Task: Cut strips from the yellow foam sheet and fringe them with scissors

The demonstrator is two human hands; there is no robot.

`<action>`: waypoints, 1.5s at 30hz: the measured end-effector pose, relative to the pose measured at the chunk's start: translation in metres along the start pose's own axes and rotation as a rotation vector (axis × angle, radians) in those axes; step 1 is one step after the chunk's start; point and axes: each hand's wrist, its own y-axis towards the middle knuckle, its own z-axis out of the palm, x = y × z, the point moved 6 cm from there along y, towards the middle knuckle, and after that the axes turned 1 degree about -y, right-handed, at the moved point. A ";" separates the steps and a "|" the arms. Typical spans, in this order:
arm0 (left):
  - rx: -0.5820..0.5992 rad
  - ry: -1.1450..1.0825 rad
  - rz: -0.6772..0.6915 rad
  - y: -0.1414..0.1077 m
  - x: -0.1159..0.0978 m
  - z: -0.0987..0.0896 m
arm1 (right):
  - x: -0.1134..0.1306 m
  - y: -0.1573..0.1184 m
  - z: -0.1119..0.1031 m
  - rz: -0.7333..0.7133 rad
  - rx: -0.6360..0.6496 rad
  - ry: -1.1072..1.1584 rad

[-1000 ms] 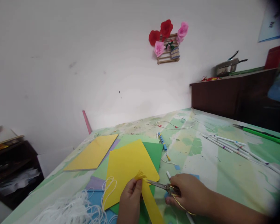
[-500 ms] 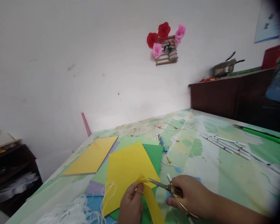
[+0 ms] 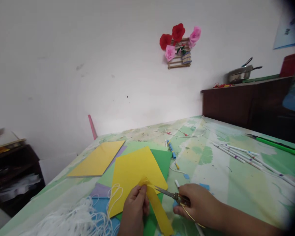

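My left hand (image 3: 135,208) pinches a yellow paper strip (image 3: 158,209) near its upper end, where the edge is cut into a fine fringe. The rest of the strip slants down to the right. My right hand (image 3: 199,201) grips a pair of scissors (image 3: 172,194) by the handles, its blades pointing left at the fringed end. Under my hands lie a yellow sheet (image 3: 135,164) and a green sheet (image 3: 162,160). A thin gold-coloured loop (image 3: 193,218) hangs at the scissor handles. Beneath my right hand a white stick (image 3: 177,183) is partly hidden.
White string (image 3: 73,219) is heaped at the lower left, beside an orange-yellow sheet stack (image 3: 98,160). A small blue paper roll (image 3: 171,149) lies beyond the sheets. Several white sticks (image 3: 250,159) and a green pen-like tool (image 3: 280,146) lie right. A dark cabinet (image 3: 226,101) borders the table.
My left hand and the strip have shifted slightly left, and the fringed end has tilted. The scissors remain close to the strip. The whole view has turned a little.
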 end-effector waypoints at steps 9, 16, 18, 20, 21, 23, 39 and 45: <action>0.030 -0.025 0.063 0.006 0.002 -0.004 | 0.000 0.000 0.002 -0.009 -0.038 0.014; 0.055 0.012 -0.015 0.004 0.005 -0.001 | 0.000 0.000 0.001 -0.004 -0.042 0.003; 0.042 0.027 -0.008 0.003 0.002 -0.002 | 0.001 0.000 0.000 -0.015 -0.045 0.010; 0.031 0.002 -0.004 0.001 -0.001 -0.002 | 0.002 -0.001 -0.001 -0.029 -0.051 0.009; 0.027 -0.014 -0.008 0.000 -0.002 -0.002 | 0.002 -0.001 -0.001 -0.034 -0.048 0.005; 0.021 -0.045 -0.035 -0.003 -0.002 -0.001 | 0.003 -0.001 -0.001 -0.041 -0.038 -0.007; 0.061 0.001 0.047 0.004 0.005 -0.010 | 0.002 -0.001 0.000 -0.067 -0.058 -0.019; 0.097 -0.123 -0.005 -0.002 -0.001 0.001 | 0.001 -0.001 0.000 -0.062 -0.080 -0.063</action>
